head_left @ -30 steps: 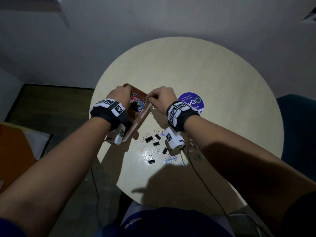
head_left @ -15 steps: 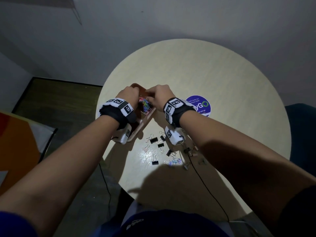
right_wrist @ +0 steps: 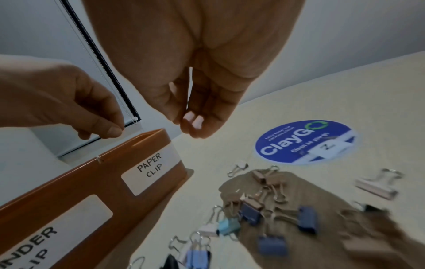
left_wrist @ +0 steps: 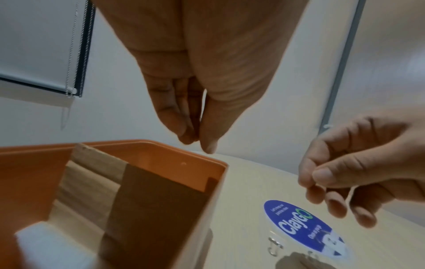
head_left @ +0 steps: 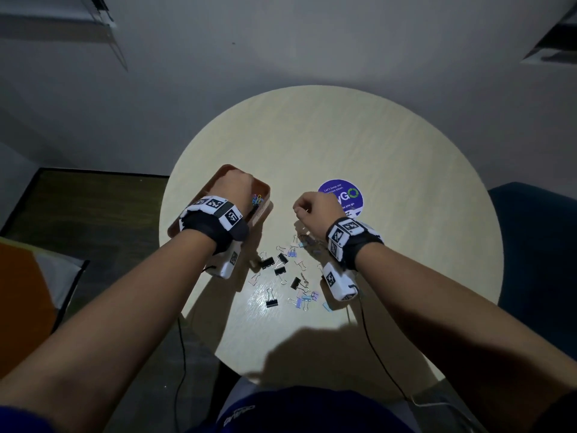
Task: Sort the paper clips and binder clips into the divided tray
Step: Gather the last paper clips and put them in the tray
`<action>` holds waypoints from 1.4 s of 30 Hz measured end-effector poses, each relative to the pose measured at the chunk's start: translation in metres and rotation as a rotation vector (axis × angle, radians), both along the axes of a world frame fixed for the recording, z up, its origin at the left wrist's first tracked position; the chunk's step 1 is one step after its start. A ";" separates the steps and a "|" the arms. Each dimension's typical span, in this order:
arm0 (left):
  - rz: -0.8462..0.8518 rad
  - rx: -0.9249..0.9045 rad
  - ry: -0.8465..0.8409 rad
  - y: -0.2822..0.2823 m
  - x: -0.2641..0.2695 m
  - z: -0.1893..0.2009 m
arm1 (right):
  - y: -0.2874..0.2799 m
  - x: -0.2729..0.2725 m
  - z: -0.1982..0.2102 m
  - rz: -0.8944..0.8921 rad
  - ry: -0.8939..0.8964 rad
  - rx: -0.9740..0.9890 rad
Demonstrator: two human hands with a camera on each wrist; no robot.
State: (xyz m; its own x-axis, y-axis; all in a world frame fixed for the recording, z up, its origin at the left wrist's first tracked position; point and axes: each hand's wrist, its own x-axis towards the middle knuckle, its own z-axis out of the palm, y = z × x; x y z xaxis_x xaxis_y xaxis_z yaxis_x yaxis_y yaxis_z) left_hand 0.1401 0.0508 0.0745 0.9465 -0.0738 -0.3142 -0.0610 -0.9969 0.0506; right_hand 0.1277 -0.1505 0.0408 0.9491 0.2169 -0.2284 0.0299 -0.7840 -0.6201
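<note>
An orange divided tray [head_left: 229, 167] lies at the table's left edge, labelled "PAPER CLIP" [right_wrist: 150, 167] on its far compartment. Coloured paper clips [head_left: 257, 200] lie inside, beside my left wrist. My left hand [head_left: 234, 187] hovers over the tray [left_wrist: 161, 154], with its fingertips [left_wrist: 184, 138] pressed against the thumb and nothing showing between them. To the right of the tray, my right hand [head_left: 309, 207] is off the table with fingers curled and the thumb on the index finger; it looks empty [right_wrist: 190, 125]. Several black and pastel binder clips [head_left: 279, 270] lie scattered below both hands [right_wrist: 253, 211].
A round blue sticker [head_left: 342, 198] is stuck to the table just beyond my right hand. A cardboard divider [left_wrist: 96, 172] splits the tray. Cables [head_left: 368, 332] trail over the table's front edge. A dark blue chair [head_left: 537, 245] stands at the right.
My right hand has pulled away from the tray to the right. The tray, tilted a second ago, now lies flat, and my left hand is above it.
</note>
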 end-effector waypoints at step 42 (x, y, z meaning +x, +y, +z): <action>-0.233 -0.238 0.168 -0.101 -0.134 -0.105 | -0.126 -0.126 -0.063 -0.029 0.262 -0.210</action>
State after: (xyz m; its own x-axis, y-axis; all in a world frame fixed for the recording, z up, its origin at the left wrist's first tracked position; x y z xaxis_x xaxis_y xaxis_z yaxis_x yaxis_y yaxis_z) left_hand 0.0062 -0.0500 -0.0300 0.8323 -0.3709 -0.4120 -0.2558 -0.9163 0.3082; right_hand 0.0019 -0.2765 -0.0217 0.8572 0.1127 -0.5025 -0.1338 -0.8935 -0.4287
